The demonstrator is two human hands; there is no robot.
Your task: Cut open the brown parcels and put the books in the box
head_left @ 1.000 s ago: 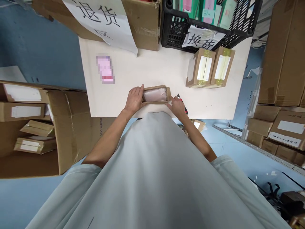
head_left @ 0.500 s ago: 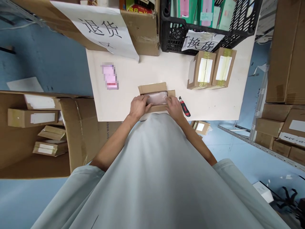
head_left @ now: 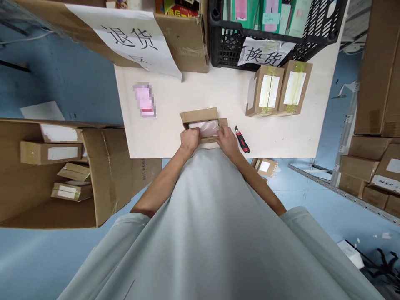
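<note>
A small cardboard box (head_left: 200, 114) stands with its flaps up at the front edge of the white table. Inside it lies a pale pink package (head_left: 206, 127) in shiny clear plastic. My left hand (head_left: 190, 140) is closed at the box's near left corner, its fingers curled over the edge. At the right end, my right hand (head_left: 228, 141) pinches the side wall by the short flap. The fingertips of both hands are partly hidden. Just right of my right hand lies a red and black box cutter (head_left: 242, 140).
Two taped cartons (head_left: 268, 89) stand at the table's right. Behind them is a black crate (head_left: 228, 48) of green boxes, beside a large carton (head_left: 190, 46) with a paper sign. A pixelated pink item (head_left: 145, 100) lies at left. An open carton (head_left: 104, 166) holds several parcels.
My left hand has moved right and curled from lying over the package to a closed grip at the box's near left corner. My right hand has barely moved.
</note>
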